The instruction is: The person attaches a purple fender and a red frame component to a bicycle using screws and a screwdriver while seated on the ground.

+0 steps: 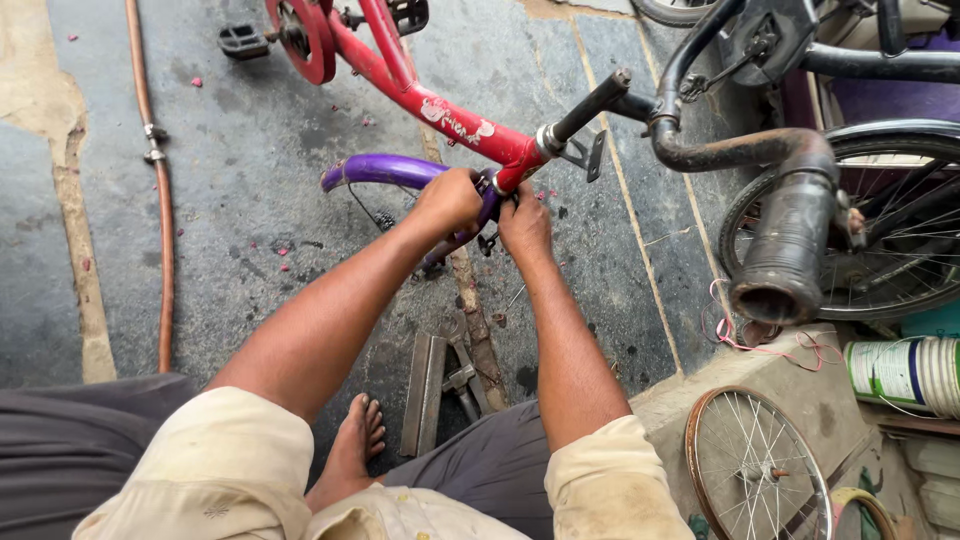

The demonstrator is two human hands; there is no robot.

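Observation:
A small red bicycle frame [440, 108] lies on the stone floor, with a purple mudguard [378, 170] at its front fork. My left hand [447, 201] is closed around the purple mudguard where it meets the fork. Right beside it, my right hand [524, 224] pinches something small at the fork; what it holds is hidden by the fingers. A black handlebar stem [592, 105] sticks out of the red frame just above both hands.
A rusty metal pipe [155, 180] runs along the floor at left. Metal tools [445, 380] lie by my bare foot [352, 445]. A motorbike exhaust [788, 245] and spoked wheel [890, 225] crowd the right; a loose rim [755, 465] leans at bottom right.

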